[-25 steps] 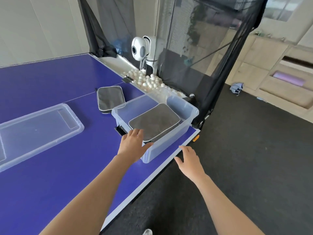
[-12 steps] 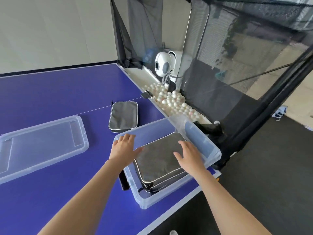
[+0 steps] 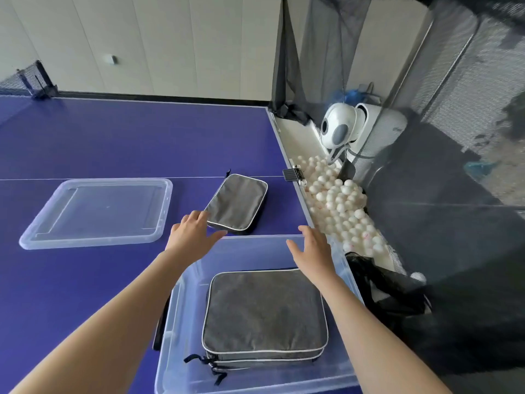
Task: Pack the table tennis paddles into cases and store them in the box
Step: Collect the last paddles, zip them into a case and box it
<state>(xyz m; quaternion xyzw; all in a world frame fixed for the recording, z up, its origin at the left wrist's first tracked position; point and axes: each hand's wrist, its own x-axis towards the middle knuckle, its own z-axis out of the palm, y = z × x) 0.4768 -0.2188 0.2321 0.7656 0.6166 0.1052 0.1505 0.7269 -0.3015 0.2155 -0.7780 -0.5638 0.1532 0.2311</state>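
Two paddle cases (image 3: 265, 311) lay stacked in the box (image 3: 181, 308), third case (image 3: 237, 203) just beyond it, one lid (image 3: 96, 213) left of it. Left hand (image 3: 190, 234) and right hand (image 3: 312, 251) hovered open, empty, at box's far rim.

One wide-angle view, worn on the head, looks forward and down across the blue table (image 3: 85, 137). It sits close above the clear box (image 3: 241, 255) at lower centre, with wall (image 3: 170, 38) along the top and netting (image 3: 468, 81) at right.

We logged the left hand (image 3: 193, 237) and right hand (image 3: 312, 253) as bare; behind them, left forearm (image 3: 113, 317) and right forearm (image 3: 369, 331) likewise bare.
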